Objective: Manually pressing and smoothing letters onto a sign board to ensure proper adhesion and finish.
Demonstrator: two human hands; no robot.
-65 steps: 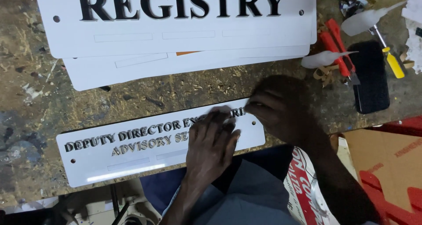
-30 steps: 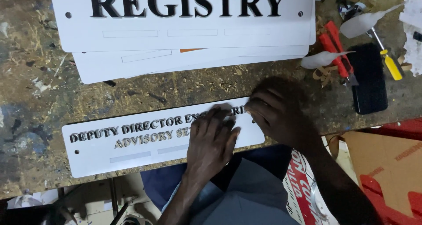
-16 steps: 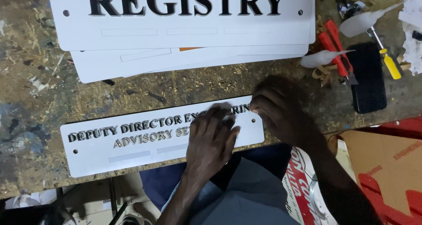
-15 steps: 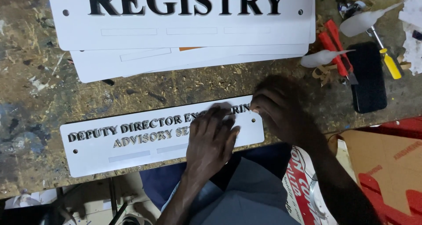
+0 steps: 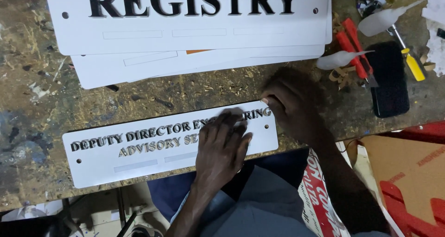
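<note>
A small white sign plate (image 5: pixel 139 160) with two rows of raised black letters lies along the near edge of the workbench. My left hand (image 5: pixel 222 146) rests flat on its right half with the fingers spread over the letters. My right hand (image 5: pixel 294 102) is curled at the plate's upper right end. Its fingertips pinch the edge beside the last letters. What lies under either hand is hidden.
A stack of large white sign boards (image 5: pixel 194 33) with big black letters fills the back of the scarred wooden bench (image 5: pixel 41 112). At the right lie red-handled pliers (image 5: pixel 354 49), a yellow-handled screwdriver (image 5: pixel 412 63), a black phone (image 5: pixel 389 79) and two glue nozzle bottles (image 5: pixel 340 60). A cardboard box (image 5: pixel 408 172) stands below right.
Both hands stay on the small plate, almost still. The plate and the view have shifted slightly.
</note>
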